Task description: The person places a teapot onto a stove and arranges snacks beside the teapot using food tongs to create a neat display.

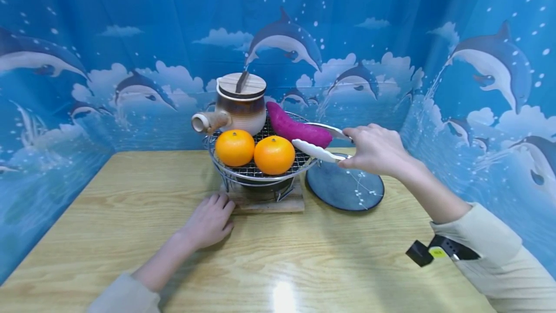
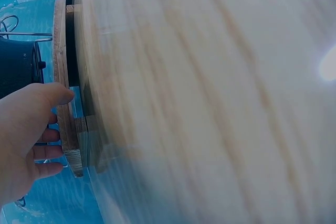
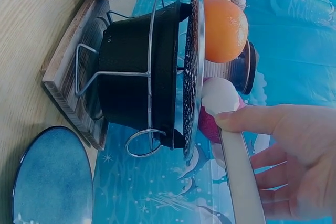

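My right hand [image 1: 378, 151] holds a pair of tongs [image 1: 316, 150] with white scalloped tips. Those tips stand on either side of the right end of a purple sweet potato [image 1: 299, 130], which lies on a round wire grill [image 1: 256, 177]. In the right wrist view, the thumb presses one tong arm [image 3: 242, 182], while the sweet potato [image 3: 210, 129] is partly hidden behind the tip. Down at the left corner of the wooden base board [image 1: 271, 206], my left hand [image 1: 210, 221] grips the edge, thumb on the near side and fingers behind, as the left wrist view shows.
Two oranges, a left one [image 1: 234, 148] and a right one [image 1: 274, 155], sit at the grill's front. Behind them stands a lidded side-handled teapot [image 1: 241, 110]. The black stove [image 3: 131, 72] supports the grill. A blue plate [image 1: 339, 187] lies right of the board.
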A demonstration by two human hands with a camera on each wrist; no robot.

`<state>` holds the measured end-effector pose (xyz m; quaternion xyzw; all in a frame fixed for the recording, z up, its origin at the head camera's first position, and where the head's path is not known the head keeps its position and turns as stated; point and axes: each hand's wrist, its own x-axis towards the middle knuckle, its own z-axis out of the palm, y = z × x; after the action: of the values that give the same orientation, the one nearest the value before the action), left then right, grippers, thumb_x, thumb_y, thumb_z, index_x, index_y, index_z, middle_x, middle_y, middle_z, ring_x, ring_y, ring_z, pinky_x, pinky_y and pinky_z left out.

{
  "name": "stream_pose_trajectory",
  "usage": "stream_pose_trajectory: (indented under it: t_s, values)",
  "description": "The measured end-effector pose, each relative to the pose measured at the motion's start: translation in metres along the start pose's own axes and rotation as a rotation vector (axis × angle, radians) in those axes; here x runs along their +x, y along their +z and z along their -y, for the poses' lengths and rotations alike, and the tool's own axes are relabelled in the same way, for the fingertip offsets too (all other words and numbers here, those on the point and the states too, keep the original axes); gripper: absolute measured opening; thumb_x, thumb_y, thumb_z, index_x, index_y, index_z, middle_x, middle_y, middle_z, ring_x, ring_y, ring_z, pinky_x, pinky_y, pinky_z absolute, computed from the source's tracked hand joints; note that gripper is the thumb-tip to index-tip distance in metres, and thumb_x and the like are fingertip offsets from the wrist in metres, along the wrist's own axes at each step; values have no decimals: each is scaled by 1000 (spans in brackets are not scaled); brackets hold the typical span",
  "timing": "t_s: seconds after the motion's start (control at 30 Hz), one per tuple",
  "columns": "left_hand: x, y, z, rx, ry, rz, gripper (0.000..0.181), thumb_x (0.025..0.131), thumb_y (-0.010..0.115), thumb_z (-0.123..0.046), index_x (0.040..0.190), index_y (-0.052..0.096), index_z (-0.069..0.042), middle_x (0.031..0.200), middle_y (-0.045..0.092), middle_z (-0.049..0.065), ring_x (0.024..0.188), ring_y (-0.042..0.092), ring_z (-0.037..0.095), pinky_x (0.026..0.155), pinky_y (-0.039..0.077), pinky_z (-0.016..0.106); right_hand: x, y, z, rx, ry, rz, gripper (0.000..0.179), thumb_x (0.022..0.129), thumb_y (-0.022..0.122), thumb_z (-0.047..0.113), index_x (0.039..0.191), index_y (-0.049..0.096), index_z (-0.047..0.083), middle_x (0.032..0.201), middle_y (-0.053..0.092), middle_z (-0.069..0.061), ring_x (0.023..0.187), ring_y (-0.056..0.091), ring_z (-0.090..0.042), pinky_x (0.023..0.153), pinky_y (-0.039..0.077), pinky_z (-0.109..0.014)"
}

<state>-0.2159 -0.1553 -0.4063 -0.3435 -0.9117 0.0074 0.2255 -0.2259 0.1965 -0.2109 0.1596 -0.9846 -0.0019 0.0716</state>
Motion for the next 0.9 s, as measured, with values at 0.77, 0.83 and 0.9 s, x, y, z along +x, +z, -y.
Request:
stream_pose_trajectory:
  t_s: [0.77,0.83,0.9]
  values:
    - [0,2,1,6,10,-26,29,71,68,-21,87,53,-3,84,48,12,76,48,30,64,42,41,4,1,1,32,4,41,78,70,74,46,130,50,1,108,63,-15,83,53,-28,45,38,-31]
    - [0,2,1,2,13,-38,29,71,68,-21,87,53,-3,84,48,12,76,49,30,64,43,41,4,1,0,48,10,46,79,71,74,47,131,49,2,105,63,-14,78,52,-26,44,37,-30]
    - [0,1,1,-2,15,-45,29,70,68,-20,87,53,-2,83,48,12,77,49,30,65,43,42,4,2,0,66,16,52,79,71,73,47,131,49,2,102,64,-13,74,51,-24,43,35,-30]
